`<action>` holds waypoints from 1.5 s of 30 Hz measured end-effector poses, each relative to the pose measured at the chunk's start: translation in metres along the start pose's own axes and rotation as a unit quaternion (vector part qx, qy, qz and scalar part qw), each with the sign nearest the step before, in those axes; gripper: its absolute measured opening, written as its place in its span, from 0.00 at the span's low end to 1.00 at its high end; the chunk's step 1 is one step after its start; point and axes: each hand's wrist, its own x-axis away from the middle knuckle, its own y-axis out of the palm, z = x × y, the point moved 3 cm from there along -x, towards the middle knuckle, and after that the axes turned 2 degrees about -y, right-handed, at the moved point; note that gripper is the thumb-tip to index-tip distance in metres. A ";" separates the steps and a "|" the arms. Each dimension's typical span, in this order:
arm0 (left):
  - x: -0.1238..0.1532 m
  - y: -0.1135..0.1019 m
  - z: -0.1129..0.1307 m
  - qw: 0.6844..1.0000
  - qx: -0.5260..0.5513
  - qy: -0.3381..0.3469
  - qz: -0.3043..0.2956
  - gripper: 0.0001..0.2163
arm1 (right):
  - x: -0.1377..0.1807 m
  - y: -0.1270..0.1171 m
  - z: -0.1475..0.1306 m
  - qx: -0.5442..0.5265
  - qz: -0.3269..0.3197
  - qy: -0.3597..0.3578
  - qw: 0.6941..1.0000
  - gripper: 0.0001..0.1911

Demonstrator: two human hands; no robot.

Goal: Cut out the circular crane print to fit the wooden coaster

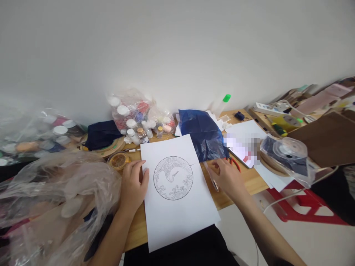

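- Left hand (135,184): fingers loosely spread at the sheet (168,218), which partly hides the worktop's (249,181) near edge.
- Right hand (225,177): fingers curled, grip unclear; red-handled tool (236,165) half hidden.

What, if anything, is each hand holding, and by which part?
Left hand: fingers on the paper at its left edge, grip unclear. Right hand: at a slim item beside the paper; hold cannot be told.

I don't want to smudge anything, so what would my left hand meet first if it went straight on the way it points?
The paper: your left hand has its fingertips over the left edge. Whether they touch it is hard to tell.
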 end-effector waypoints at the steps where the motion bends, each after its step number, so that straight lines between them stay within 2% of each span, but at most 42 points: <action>1: 0.000 0.000 0.000 1.000 0.001 -0.004 -0.001 0.11 | -0.002 -0.001 0.002 0.002 0.022 -0.017 1.000 0.10; 5: -0.001 -0.001 0.002 1.000 0.003 -0.019 -0.009 0.10 | -0.007 0.003 0.003 0.033 0.080 -0.093 0.992 0.14; 9: -0.002 -0.001 0.003 0.999 0.013 -0.033 -0.011 0.09 | -0.009 0.011 -0.008 0.048 0.131 -0.155 0.978 0.18; 11: -0.002 -0.001 0.002 0.999 0.019 -0.032 -0.007 0.09 | -0.011 0.014 -0.015 0.051 0.134 -0.153 0.978 0.20; 16: -0.001 0.000 0.000 0.999 0.028 -0.029 -0.005 0.10 | -0.015 0.013 -0.026 0.074 0.131 -0.090 0.985 0.23; 21: 0.000 0.000 0.000 0.999 0.038 -0.034 -0.005 0.10 | -0.019 0.011 -0.030 0.079 0.115 -0.081 0.987 0.21; 27: 0.000 -0.001 0.000 0.998 0.045 -0.044 -0.005 0.10 | -0.022 0.012 -0.031 0.093 0.131 -0.122 0.979 0.11; 37: 0.000 0.001 -0.003 0.998 0.052 -0.040 0.016 0.10 | -0.021 0.014 -0.024 0.047 0.233 -0.183 0.954 0.11; 41: 0.000 0.001 -0.003 0.997 0.058 -0.044 0.021 0.10 | -0.021 0.014 -0.020 0.024 0.226 -0.201 0.953 0.10; 45: 0.000 0.002 -0.004 0.996 0.068 -0.051 0.018 0.10 | -0.020 0.010 -0.010 -0.043 0.203 -0.199 0.958 0.08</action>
